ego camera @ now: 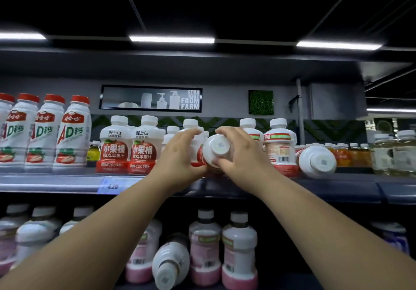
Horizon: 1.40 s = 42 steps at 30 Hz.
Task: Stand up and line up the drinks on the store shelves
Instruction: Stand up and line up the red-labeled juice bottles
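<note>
Upper shelf [67,183], front edge, centre: one tipped apple-juice bottle [217,149] is lying with its long axis running front to back, base facing outward. The right hand [240,154] is curling round it from the right, and the left hand [180,152] is gripping the upright neighbour [190,123] just beside it. Lying on this shelf: two, counting the second fallen bottle [317,161] rightward. Standing apple-juice bottles: at least five.

We are looking at a shop's drinks shelving: the upper shelf [56,183] carries rows of red-capped milk drinks [72,136] and apple juice bottles [114,145], with a price tag [111,185] on its edge. We see pink-based bottles [238,249] below, strip lights [172,39] overhead and a "STRAIGHT FROM FARM" sign [150,98]
</note>
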{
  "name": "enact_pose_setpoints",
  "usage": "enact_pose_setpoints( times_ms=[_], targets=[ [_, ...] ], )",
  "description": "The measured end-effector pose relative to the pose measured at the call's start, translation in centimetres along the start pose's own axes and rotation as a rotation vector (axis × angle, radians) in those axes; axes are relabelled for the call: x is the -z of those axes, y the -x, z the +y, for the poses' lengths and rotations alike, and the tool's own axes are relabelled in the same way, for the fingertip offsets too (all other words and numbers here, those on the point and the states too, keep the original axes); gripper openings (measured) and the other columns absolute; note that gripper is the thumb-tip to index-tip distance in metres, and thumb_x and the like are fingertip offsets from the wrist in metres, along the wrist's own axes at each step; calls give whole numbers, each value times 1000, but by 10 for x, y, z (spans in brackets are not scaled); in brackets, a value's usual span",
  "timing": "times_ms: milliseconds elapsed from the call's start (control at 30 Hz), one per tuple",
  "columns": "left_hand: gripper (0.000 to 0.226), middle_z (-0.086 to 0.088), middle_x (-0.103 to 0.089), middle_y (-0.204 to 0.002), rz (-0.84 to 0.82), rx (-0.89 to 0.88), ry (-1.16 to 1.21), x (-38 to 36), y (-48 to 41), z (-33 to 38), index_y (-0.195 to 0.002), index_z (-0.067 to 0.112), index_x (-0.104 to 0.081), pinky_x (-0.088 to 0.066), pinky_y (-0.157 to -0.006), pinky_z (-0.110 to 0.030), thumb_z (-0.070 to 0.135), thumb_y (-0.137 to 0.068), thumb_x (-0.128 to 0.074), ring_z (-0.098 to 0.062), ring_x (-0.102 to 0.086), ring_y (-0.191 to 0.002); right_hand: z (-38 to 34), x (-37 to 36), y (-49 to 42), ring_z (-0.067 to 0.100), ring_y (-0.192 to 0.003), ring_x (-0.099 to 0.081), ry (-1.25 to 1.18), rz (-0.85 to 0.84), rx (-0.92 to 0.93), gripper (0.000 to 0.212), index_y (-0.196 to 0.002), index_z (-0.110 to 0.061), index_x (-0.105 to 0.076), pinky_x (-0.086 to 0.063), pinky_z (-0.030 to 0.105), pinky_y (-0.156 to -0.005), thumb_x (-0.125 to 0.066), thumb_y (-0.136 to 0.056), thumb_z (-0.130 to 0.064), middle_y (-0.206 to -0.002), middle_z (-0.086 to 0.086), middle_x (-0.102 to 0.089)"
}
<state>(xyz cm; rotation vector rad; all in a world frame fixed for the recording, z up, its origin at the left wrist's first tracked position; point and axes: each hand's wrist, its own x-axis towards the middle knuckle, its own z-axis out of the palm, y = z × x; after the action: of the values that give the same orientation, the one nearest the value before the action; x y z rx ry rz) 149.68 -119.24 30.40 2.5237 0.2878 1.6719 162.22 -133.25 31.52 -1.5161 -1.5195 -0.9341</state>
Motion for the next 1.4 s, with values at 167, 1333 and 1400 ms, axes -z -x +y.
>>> enact_pose_setpoints(
  times_ms=[167, 1333, 1400],
  targets=[
    [87, 1, -41, -137, 38, 36, -86, -6, -2, -1, -143, 28, -36, -29, -105, -33, 41, -68, -78, -21, -36, -128, 3, -1, -2, 12, -104, -49, -30, 29, 12, 48, -121, -18, -57, -36, 23, -88, -80, -79, -24, -117, -4, -56],
    [118, -8, -34, -154, -37, 328, 25, 5, -18, -12, -155, 33, 4, -37, -97, -33, 35, -74, -82, -27, -45, -131, -7, -30, -16, 16, -150, -17, -33, 97, -252, 91, -159, -22, -8, -17, 21, -113, -66, -92, -38, -164, 1, -19],
    [117, -8, -39, -152, -59, 323, 43, 5, -18, -13, -155, 31, 6, -38, -93, -28, 34, -76, -80, -24, -50, -123, -9, -37, -11, 15, -153, -6, -72, 67, -276, 92, -160, -25, -2, -9, 24, -118, -64, -93, -36, -167, 2, -8]
  ],
)
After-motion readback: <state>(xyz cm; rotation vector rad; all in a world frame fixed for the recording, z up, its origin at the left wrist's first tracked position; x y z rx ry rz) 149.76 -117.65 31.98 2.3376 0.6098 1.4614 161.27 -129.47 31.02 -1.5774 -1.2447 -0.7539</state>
